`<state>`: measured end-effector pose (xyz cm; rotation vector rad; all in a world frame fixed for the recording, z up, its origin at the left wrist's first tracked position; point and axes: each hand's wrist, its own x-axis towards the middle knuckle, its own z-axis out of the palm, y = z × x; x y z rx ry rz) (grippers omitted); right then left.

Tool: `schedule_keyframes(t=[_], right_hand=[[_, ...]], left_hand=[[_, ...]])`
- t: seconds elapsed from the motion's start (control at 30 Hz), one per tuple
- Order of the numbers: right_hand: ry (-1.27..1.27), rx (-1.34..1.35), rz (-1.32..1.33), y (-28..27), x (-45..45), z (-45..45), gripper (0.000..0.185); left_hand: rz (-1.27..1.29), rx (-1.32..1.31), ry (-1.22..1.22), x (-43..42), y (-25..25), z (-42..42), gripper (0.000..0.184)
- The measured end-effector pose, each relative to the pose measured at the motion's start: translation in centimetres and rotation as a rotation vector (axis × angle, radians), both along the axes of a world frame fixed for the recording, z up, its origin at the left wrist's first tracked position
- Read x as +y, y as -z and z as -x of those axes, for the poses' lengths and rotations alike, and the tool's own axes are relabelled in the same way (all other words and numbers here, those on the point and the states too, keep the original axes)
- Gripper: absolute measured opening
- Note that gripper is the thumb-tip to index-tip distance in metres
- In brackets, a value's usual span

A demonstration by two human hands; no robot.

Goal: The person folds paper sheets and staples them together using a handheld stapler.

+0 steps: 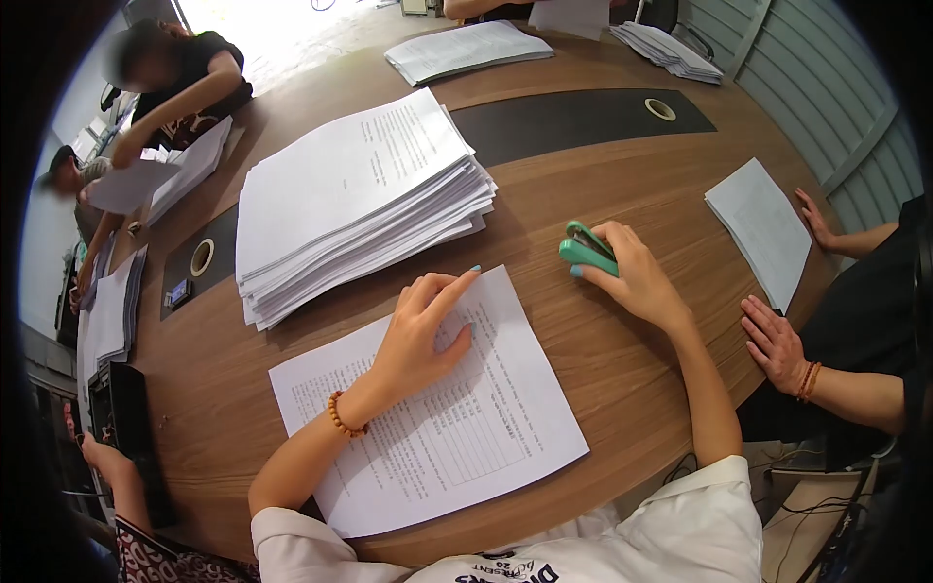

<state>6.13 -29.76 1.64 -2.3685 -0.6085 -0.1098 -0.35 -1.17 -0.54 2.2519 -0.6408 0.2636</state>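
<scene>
You pinch a green stapler [589, 255] in your right hand [637, 277]
Your left hand [425, 325], fingers loosely spread, lies over the printed sheet [530, 408] near the paper stack [360, 185]

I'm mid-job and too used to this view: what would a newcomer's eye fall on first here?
Probably the thick stack of white papers, left of the picture's centre on the wooden table. Next, the green stapler, bright against the brown wood, held in the right hand. Then the printed paper near the table's edge, with the left hand over it.
</scene>
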Motion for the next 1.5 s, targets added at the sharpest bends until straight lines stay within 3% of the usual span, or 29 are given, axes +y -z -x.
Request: schedule_keyframes(t=[0.03,0.1,0.23,0.43,0.77,1.5], right_hand=[[-0.001,0.003,0.003,-0.6,0.3,0.1,0.041],[-0.12,0.305,-0.184,-2.2,1.1,0.3,0.04],[-0.372,0.133,-0.012,-2.7,2.9,-0.2,0.04],[-0.413,0.108,0.163,-3.9,5.0,-1.4,0.037],[-0.466,0.139,0.134,-4.1,5.4,-2.0,0.046],[-0.51,0.112,0.143,-3.4,5.9,-2.8,0.035]], left_hand=[[0.0,-0.012,-0.001,-0.1,-0.1,0.1,0.064],[0.01,-0.026,-0.009,-0.1,0.0,0.1,0.064],[0.002,-0.106,0.002,-0.2,0.0,0.1,0.057],[-0.015,-0.134,0.007,-0.2,-0.1,0.1,0.06],[-0.018,-0.142,0.01,-0.4,-0.2,0.2,0.059],[-0.018,-0.158,0.01,-0.3,-0.2,0.2,0.058]])
